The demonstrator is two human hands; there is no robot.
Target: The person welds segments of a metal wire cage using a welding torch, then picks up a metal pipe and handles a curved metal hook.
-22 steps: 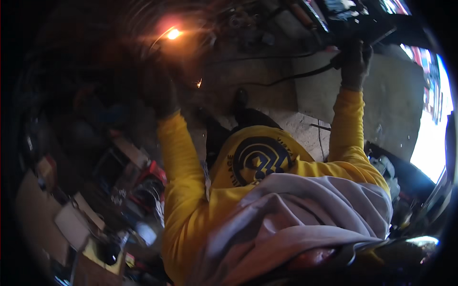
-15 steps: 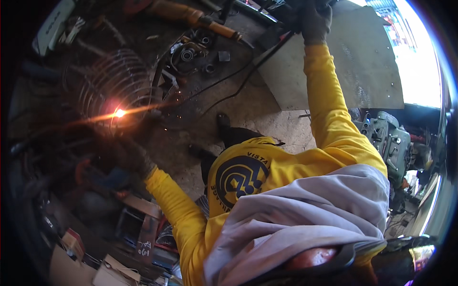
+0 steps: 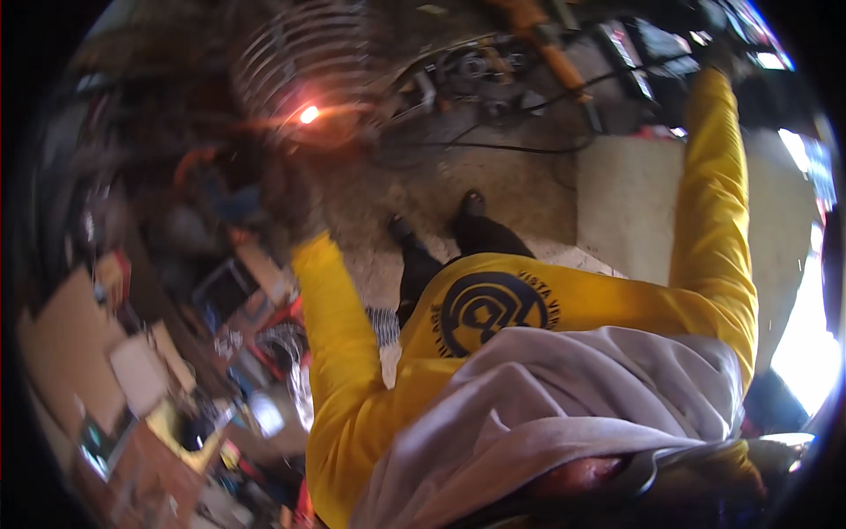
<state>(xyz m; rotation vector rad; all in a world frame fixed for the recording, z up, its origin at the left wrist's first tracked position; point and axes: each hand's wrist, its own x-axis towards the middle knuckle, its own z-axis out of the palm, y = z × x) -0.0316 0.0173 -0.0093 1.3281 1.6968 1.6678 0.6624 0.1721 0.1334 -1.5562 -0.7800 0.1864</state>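
Head view: ahead of you is a ringed metal cage (image 3: pixel 301 51), a row of curved bars, with a bright glowing spot (image 3: pixel 308 115) at its end nearest you. Your left hand (image 3: pixel 295 189) is just on your side of the cage, close to the glow. It is dark and blurred, so you cannot tell how far the fingers are closed, what they hold, or whether they touch the bars. Your right hand (image 3: pixel 716 55) is well to the right of the cage, among dark shapes; its hold cannot be told either.

Loose metal parts (image 3: pixel 476 66) lie to the right of the cage, with a long orange tool (image 3: pixel 546 53) beyond them. A black cable (image 3: pixel 502 148) runs to the right of the cage and a little nearer you; a pale flat sheet (image 3: pixel 630 189) is farther out on that side. Cardboard (image 3: pixel 75 344) sits left of the cage and much nearer you.

Judging by its look, the cage should be stiff overall and fairly light for its bulk, though single bars may flex. Treat the glowing end as very hot: the far bars, several rings from the glow, would be the safer hold.
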